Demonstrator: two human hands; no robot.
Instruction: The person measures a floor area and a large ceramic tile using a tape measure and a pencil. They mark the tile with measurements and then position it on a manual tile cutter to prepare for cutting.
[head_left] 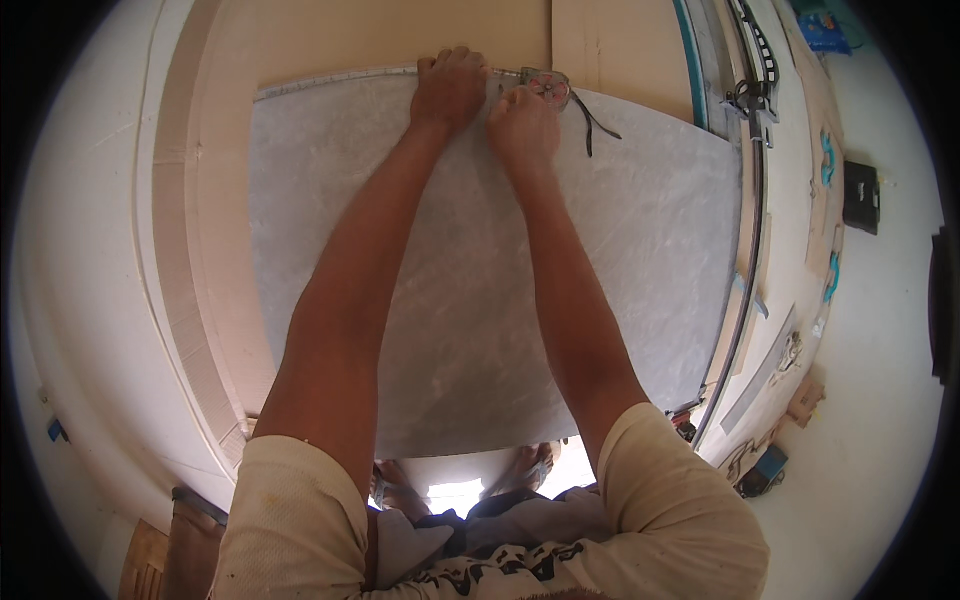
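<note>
A large grey tile [470, 300] with a faintly mottled face lies in front of me. Along its far edge runs the pulled-out blade [340, 80] of a tape measure [547, 88], whose grey and red case sits just right of my hands with a black strap hanging from it. My left hand [450, 92] is closed over the blade at the tile's edge, fingers bent across it. Close beside the case, my right hand [525, 125] is closed in a pinch against the tile. What its fingertips hold, if anything, is too small to make out.
Brown cardboard [400, 35] lies under and beyond the tile. On the right, a long dark rail [757, 190] runs alongside it. Farther right on the floor are a black case [861, 197] and a dark blue tool [770, 465]. My feet [400, 490] show below the near edge.
</note>
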